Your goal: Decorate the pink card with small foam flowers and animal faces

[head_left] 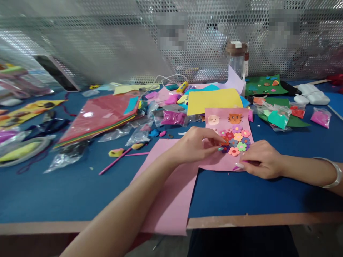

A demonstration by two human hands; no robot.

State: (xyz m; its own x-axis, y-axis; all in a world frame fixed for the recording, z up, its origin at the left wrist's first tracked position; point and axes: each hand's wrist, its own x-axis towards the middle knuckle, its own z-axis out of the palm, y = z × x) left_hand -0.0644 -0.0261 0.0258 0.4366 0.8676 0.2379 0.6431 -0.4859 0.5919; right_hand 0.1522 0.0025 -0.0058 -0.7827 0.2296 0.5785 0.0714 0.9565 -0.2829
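Pinching a small foam flower (224,142) between my left hand (195,144) fingertips, I hold it at the edge of the flower cluster (235,140) just past them, on the pink card (227,121). My right hand (261,159) lies fingers-down on the card's near corner, grasping nothing, apparently to steady it. A larger pink sheet (166,185) lies under my left forearm.

No readable text, labels, brands or numbers anywhere; bottle (237,57) label too blurred to read.
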